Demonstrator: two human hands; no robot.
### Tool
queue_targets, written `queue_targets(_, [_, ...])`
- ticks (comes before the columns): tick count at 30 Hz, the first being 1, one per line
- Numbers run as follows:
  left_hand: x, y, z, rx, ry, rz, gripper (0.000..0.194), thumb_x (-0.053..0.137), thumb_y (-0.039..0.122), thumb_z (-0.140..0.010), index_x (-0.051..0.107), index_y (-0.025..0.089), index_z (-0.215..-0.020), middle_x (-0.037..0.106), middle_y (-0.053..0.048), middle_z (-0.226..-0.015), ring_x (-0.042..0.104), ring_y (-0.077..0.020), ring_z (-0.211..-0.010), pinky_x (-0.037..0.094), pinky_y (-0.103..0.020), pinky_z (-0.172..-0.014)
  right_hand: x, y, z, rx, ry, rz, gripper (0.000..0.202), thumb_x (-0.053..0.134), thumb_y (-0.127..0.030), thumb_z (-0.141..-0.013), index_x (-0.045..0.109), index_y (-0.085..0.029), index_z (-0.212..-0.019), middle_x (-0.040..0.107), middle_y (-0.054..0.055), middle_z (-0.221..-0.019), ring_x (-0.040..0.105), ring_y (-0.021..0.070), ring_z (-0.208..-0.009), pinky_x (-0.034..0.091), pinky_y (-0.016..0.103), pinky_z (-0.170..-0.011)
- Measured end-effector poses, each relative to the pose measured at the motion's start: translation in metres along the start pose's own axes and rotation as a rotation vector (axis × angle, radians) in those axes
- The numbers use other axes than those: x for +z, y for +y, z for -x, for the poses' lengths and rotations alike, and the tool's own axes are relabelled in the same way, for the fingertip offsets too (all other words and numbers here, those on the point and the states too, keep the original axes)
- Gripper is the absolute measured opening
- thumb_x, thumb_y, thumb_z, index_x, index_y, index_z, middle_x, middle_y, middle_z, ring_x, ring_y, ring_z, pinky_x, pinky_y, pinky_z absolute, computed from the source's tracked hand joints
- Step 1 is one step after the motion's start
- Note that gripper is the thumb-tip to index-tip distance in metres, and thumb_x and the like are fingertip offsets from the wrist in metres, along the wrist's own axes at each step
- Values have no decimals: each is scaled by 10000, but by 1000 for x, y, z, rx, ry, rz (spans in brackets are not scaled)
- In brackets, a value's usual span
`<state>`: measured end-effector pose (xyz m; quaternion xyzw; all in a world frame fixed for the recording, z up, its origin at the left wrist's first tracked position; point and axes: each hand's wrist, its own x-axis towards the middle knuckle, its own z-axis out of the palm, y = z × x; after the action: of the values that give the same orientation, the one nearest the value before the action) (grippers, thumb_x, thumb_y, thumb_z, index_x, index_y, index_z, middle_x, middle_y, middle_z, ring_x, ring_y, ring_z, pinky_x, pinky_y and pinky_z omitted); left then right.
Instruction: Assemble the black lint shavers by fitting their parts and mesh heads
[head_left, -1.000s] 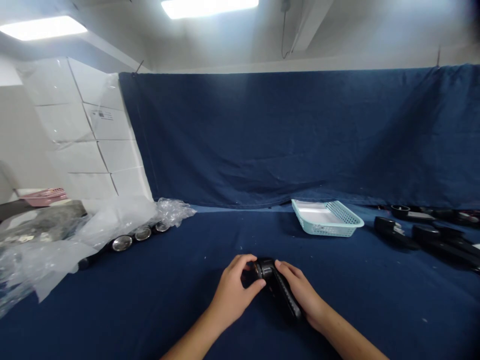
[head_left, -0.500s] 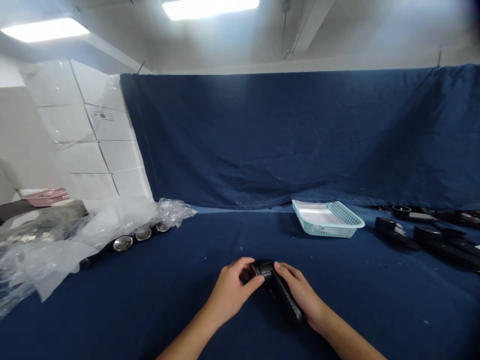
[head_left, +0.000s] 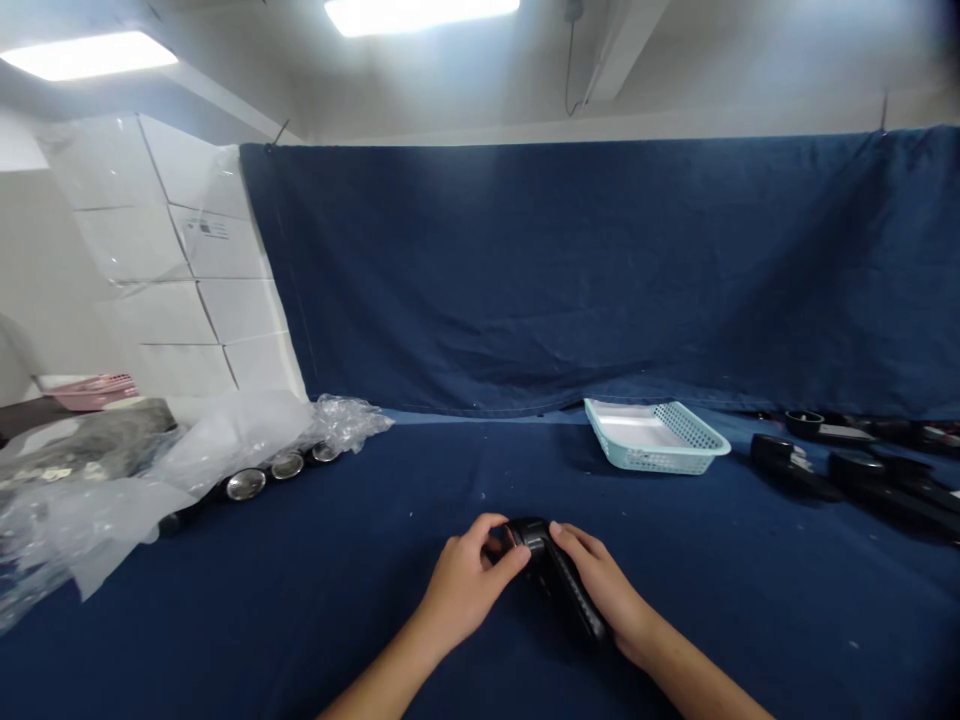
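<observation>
Near the front middle of the table, a black handheld device (head_left: 571, 588) with a rounded head and a long handle lies between my hands. Its handle slants down to the right. My left hand (head_left: 471, 575) grips the head end, thumb in front and fingers curled behind. My right hand (head_left: 604, 590) is wrapped along the right side of the handle, its thumb by the joint of head and handle. The fingers under the device are partly hidden, and so is the face of the head.
Dark blue cloth covers the table (head_left: 360, 600). A light blue basket (head_left: 667, 460) holding white paper stands back right. Several black device parts (head_left: 795, 470) lie farther right. At left, plastic wrap (head_left: 225, 440) partly covers black cylinders with round shiny ends (head_left: 246, 485). White boxes (head_left: 187, 270) are stacked behind.
Almost nothing differs. Both hands keep their hold on the black handheld device, with only a tiny shift of the left hand and the view.
</observation>
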<state>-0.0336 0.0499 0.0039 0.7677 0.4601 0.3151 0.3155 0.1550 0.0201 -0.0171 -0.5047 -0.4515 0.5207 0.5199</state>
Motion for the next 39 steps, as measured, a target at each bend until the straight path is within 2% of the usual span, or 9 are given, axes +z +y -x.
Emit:
queue_targets(4, [-1, -1, 4, 129, 88, -71, 608, 722, 306, -682, 524, 295, -1257, 634, -45, -1180, 631, -216, -887, 498, -347, -839, 0, 2, -1, 8, -5, -15, 514, 556, -633, -786, 709, -183, -983, 710, 22, -796, 630, 230, -815, 454, 307, -774])
queue_targets(7, [-1, -1, 5, 153, 126, -147, 611, 706, 383, -719, 505, 309, -1290, 609, -55, -1238, 617, -256, -996, 464, -391, -914, 0, 3, -1, 9, 8, -16, 501, 572, -624, -782, 709, -192, -997, 720, 26, -877, 627, 231, -861, 450, 298, -788])
queue_targets(10, [-1, -1, 3, 61, 79, -168, 427, 545, 496, -847, 562, 286, -1218, 702, -44, -973, 661, -233, -825, 498, -340, -777, 0, 2, 0, -2, 4, -5, 490, 572, -609, -793, 706, -189, -1009, 720, 31, -892, 624, 240, -899, 446, 301, -802])
queue_targets(13, [-1, -3, 1, 19, 25, -143, 377, 502, 512, -871, 597, 270, -1144, 691, -10, -774, 637, -194, -647, 482, -278, -634, 0, 2, 0, -4, -9, -6, 494, 567, -604, -800, 705, -179, -1012, 716, 35, -858, 622, 239, -884, 448, 302, -788])
queue_targets(19, [-2, -4, 2, 137, 54, -92, 486, 673, 369, -759, 540, 295, -1221, 679, -17, -1041, 609, -155, -674, 488, -277, -702, -2, 4, 0, 31, -11, -12, 505, 541, -611, -816, 690, -190, -1050, 704, 19, -757, 620, 215, -754, 449, 293, -715])
queue_targets(27, [-4, 6, 4, 113, 53, -47, 431, 722, 266, -686, 559, 276, -1085, 668, 15, -985, 548, -107, -555, 470, -252, -625, -1, 0, 3, 27, -2, -3, 462, 545, -584, -831, 699, -190, -1017, 703, 23, -849, 608, 214, -849, 438, 283, -772])
queue_targets(29, [-2, 6, 3, 61, 51, 28, 513, 726, 232, -666, 534, 275, -1140, 664, 8, -1010, 543, -92, -532, 469, -242, -601, -1, 0, 2, 19, 2, -5, 459, 557, -576, -827, 696, -185, -1022, 700, 24, -871, 606, 207, -849, 437, 280, -781])
queue_targets(32, [1, 4, 1, -26, 50, 167, 647, 736, 211, -640, 487, 258, -1235, 653, -22, -1065, 536, -77, -519, 462, -225, -559, -1, 2, 1, 11, -3, -13, 471, 565, -577, -821, 688, -173, -1030, 695, 27, -837, 609, 197, -800, 447, 275, -739])
queue_targets(39, [2, 1, 0, -14, 29, 218, 480, 737, 219, -639, 595, 210, -1098, 670, -21, -1010, 487, -61, -484, 362, -191, -452, 6, 0, 4, 41, -28, -55, 474, 526, -576, -846, 643, -144, -999, 648, 8, -633, 603, 162, -590, 472, 262, -579])
